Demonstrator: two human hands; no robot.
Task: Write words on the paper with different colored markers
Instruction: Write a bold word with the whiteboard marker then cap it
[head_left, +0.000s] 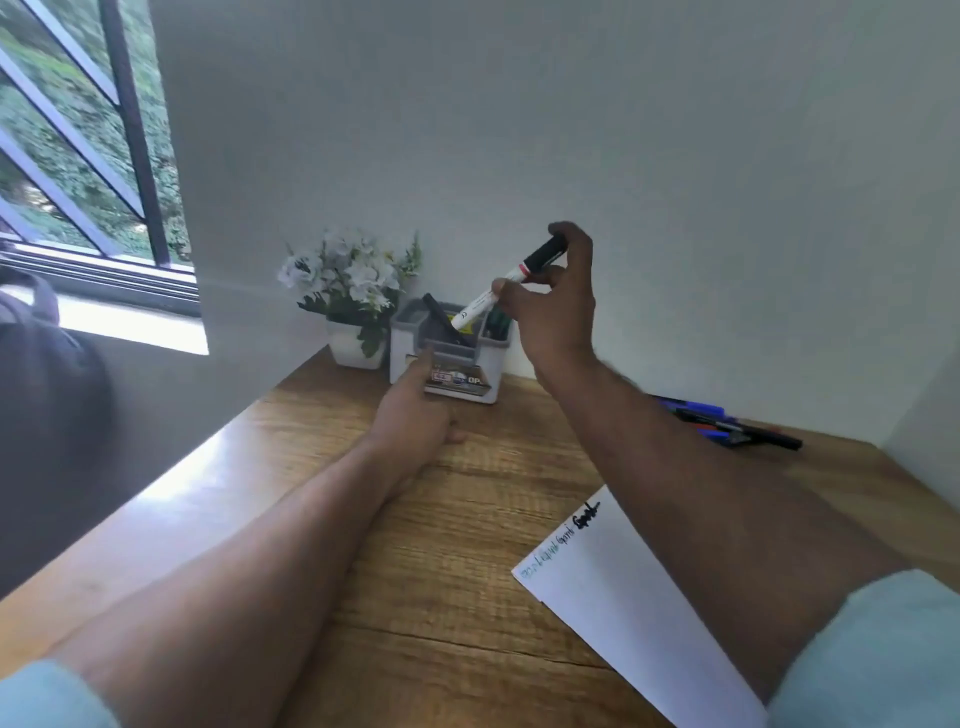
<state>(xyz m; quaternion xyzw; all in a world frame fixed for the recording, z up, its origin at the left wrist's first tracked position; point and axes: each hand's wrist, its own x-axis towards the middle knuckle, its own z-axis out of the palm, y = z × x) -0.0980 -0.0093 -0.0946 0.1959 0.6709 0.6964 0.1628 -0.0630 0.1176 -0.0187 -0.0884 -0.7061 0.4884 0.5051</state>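
Two hands are up at the far end of the bench (415, 571). My right hand (558, 306) has its grip closed round a white-barrelled marker (511, 283) with a black cap and a thin red band, pinched between thumb and fingers and tilted so the cap points to about one o'clock; its lower end hangs at the mouth of the grey pen holder (447, 353). My left hand (415, 415) is against the holder's front, at its six o'clock; whether those fingers clasp it or only press, I cannot tell, since they blur into the label.

Other markers stand in the holder, dark ones. At its nine o'clock sits a small pot of white flowers (350, 291), just beside it. The paper (634, 623) lies at four o'clock from the holder, well apart, near my right elbow, with a line of handwriting along its upper edge. A loose cluster of blue and black markers (727, 423) lies at three o'clock, behind my right forearm.

My worry is the holder: it looks light, and a barrel snagging on the others could tip it toward the flowers if my left hand gives way. My forearm could also drag over the writing and smear it, or push the sheet askew.
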